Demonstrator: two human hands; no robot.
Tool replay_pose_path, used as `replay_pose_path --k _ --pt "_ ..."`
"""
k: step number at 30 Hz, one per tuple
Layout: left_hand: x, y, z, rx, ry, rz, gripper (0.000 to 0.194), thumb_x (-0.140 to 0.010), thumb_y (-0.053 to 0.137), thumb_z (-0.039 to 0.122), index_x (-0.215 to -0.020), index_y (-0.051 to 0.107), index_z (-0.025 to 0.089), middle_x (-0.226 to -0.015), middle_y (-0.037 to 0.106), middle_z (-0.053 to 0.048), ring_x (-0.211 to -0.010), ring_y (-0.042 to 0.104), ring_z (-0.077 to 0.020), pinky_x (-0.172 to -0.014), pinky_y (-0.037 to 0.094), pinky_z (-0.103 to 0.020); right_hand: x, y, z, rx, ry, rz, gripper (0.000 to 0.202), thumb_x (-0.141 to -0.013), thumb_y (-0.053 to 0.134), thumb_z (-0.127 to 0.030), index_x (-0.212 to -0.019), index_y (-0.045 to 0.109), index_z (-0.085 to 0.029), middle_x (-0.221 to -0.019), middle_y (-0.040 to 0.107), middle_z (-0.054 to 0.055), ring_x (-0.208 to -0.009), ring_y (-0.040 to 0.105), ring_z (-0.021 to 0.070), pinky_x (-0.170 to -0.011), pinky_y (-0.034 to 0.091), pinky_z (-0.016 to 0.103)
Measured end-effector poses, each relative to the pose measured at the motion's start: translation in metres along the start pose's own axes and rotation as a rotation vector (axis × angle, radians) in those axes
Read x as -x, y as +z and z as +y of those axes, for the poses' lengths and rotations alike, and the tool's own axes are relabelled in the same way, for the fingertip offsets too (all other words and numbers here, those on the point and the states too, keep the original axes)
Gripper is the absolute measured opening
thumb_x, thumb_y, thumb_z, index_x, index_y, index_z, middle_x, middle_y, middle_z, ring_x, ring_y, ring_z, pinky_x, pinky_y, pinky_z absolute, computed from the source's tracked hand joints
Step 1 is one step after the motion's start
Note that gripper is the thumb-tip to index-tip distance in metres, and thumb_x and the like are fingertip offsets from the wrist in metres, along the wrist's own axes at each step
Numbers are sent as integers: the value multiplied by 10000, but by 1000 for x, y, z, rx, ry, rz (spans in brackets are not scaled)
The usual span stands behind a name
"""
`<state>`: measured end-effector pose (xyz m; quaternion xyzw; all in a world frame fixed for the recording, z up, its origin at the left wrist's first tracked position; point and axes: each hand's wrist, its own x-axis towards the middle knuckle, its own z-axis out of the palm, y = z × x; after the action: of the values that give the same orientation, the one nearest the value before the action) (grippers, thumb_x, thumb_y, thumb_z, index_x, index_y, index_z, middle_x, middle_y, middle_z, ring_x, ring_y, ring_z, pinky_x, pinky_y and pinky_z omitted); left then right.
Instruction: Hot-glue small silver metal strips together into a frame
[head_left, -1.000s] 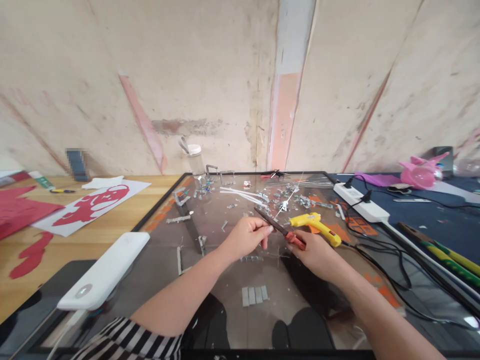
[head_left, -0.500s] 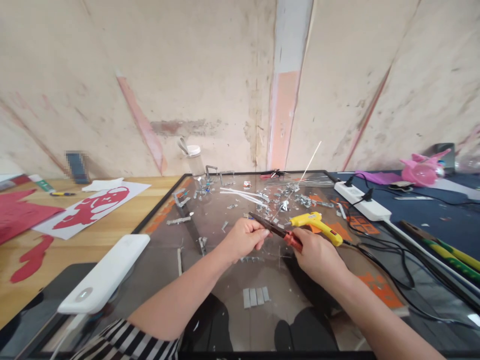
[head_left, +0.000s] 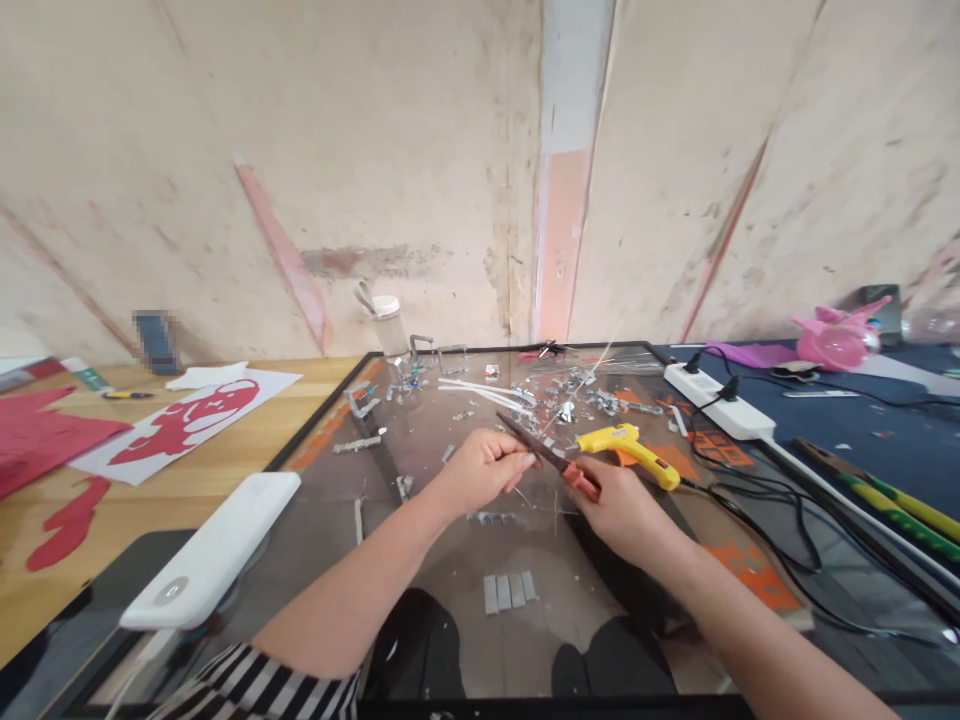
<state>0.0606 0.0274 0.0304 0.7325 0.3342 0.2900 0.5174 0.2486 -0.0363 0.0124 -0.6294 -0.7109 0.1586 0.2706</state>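
Note:
My left hand (head_left: 487, 468) is closed in a pinch above the middle of the dark glass tabletop (head_left: 442, 545). A thin pale strand (head_left: 604, 350), blurred at its far end, slants up and right from the pinch. In my right hand (head_left: 622, 505) are scissors (head_left: 546, 455) with long dark blades and red handles. The blades point up and left, their tips just past my left fingertips; whether they touch the strand I cannot make out. Several small grey strips (head_left: 511, 592) lie in a row nearer me.
A yellow hot glue gun (head_left: 630, 447) lies right of my right hand, its cord looping near the white power strip (head_left: 720, 400). Silver scraps (head_left: 574, 395) and white strips (head_left: 484, 392) are scattered behind. A white power bank (head_left: 217, 550) sits left, beside a red paper cutout (head_left: 214, 405).
The scissors and my right hand have shifted slightly left, and the blades now look thinner. The strand has swung lower. My left hand stays pinched in nearly the same place.

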Motion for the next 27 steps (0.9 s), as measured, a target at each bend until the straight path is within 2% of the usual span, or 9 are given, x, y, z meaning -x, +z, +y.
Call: replay_pose_path --k 3,6,8,9,12,15,19,23,27 --pt "-4 -4 -10 -137 1 58 227 -736 568 315 -628 661 138 -437 429 47 -432 326 -73 -459 243 -208 4 -1 -8 -257 -42 -184 140 -813 464 -290 -730 526 -196 -618 521 -22 -574 462 135 -548 353 231" --pt "-7 -5 -8 -59 20 102 255 -745 583 351 -642 658 130 -444 470 34 -442 357 -74 -464 264 -204 2 -5 -8 -310 -20 -102 155 -804 487 -318 -728 530 -189 -642 534 -16 -597 472 141 -581 379 242" --pt "-7 -6 -2 109 17 194 280 -750 597 397 -732 668 127 -480 526 15 -464 386 -74 -465 272 -194 -1 -9 -2 -301 13 -52 164 -798 499 -334 -772 553 -181 -683 560 3 -629 492 155 -605 396 254" --pt "-7 -7 1 216 -38 213 299 -735 617 415 -735 663 120 -483 537 7 -444 366 -66 -442 248 -189 -1 -12 2 -274 16 -46 172 -798 500 -339 -776 562 -180 -678 555 5 -634 492 159 -606 397 258" --pt "-6 -10 2 516 -208 135 274 -668 704 373 -755 668 115 -582 614 -43 -465 424 -64 -408 224 -176 1 -20 6 -244 -23 -112 173 -796 504 -341 -754 570 -186 -647 519 -9 -609 462 147 -579 383 247" --pt "-3 -12 -3 670 -295 39 184 -651 726 261 -731 675 104 -729 669 -103 -541 506 -79 -404 245 -166 6 -22 3 -259 -99 -216 126 -793 500 -289 -727 552 -196 -630 487 -28 -586 418 124 -556 359 225" --pt "1 -9 -3 734 -320 -33 169 -696 700 242 -747 696 81 -772 685 -136 -538 511 -72 -403 269 -156 8 -20 -3 -147 -152 -284 106 -770 488 -214 -666 499 -199 -593 455 -45 -562 369 110 -520 307 217" --pt "4 -7 2 761 -329 -84 210 -713 708 266 -810 708 80 -775 691 -124 -510 476 -49 -482 363 -168 6 -15 -5 -88 -170 -321 133 -772 465 -194 -641 446 -197 -571 414 -56 -545 326 100 -499 266 219" --pt "4 -7 3 826 -288 -101 241 -685 744 281 -815 714 81 -698 672 -102 -489 445 -35 -472 343 -158 6 -13 -7 -84 -192 -346 169 -781 463 -202 -623 402 -196 -571 392 -60 -547 308 97 -499 256 219"
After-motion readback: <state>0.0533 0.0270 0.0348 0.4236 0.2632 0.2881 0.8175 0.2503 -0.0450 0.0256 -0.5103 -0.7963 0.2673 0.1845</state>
